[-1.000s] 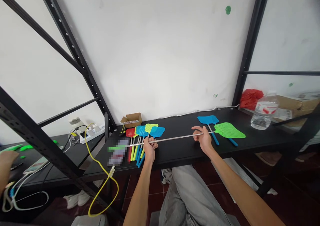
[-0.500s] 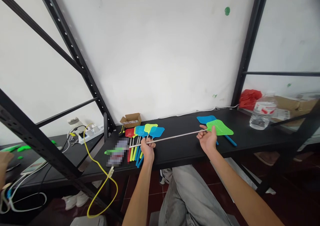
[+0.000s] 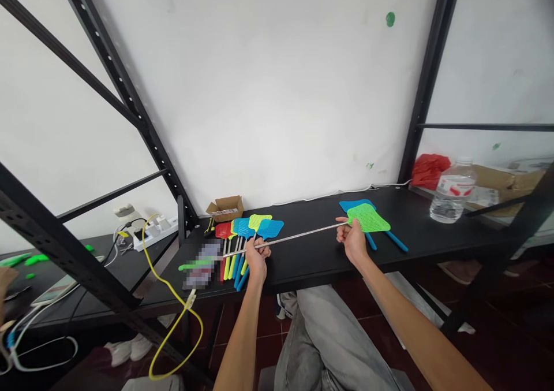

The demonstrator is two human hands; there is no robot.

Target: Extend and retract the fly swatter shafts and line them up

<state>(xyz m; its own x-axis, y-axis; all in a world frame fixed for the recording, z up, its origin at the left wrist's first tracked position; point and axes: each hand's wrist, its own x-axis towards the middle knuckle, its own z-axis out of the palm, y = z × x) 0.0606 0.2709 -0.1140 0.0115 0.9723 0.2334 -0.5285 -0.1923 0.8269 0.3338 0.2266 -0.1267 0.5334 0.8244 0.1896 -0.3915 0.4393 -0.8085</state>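
Green fly swatter (image 3: 369, 218): extended, supported in both hands

Position: The green fly swatter is held over the black shelf (image 3: 311, 259), in front of the wearer. The left hand (image 3: 258, 258) is closed around the metal rod (image 3: 303, 235), just beside the handle end. The right hand (image 3: 352, 244) grips at the neck, where rod meets paddle (image 3: 372, 220); the thumb lies at the paddle base and the other fingers curl about the rod end.

Orientation: The long axis runs left to right, rising slightly toward the right in the view. The paddle forms the right end. The green handle (image 3: 194, 265) forms the left end and overlaps a pixelated area.

Surroundings: Behind the paddle lie blue fly swatters (image 3: 352, 205), two blue handles showing. Near the left hand, a row of red, yellow-green and blue fly swatters (image 3: 243, 227) lies with handles toward the wearer. Beyond the row stands an open cardboard box (image 3: 225, 208). A clear plastic bottle (image 3: 452, 192) stands at the right, well apart from the right hand.
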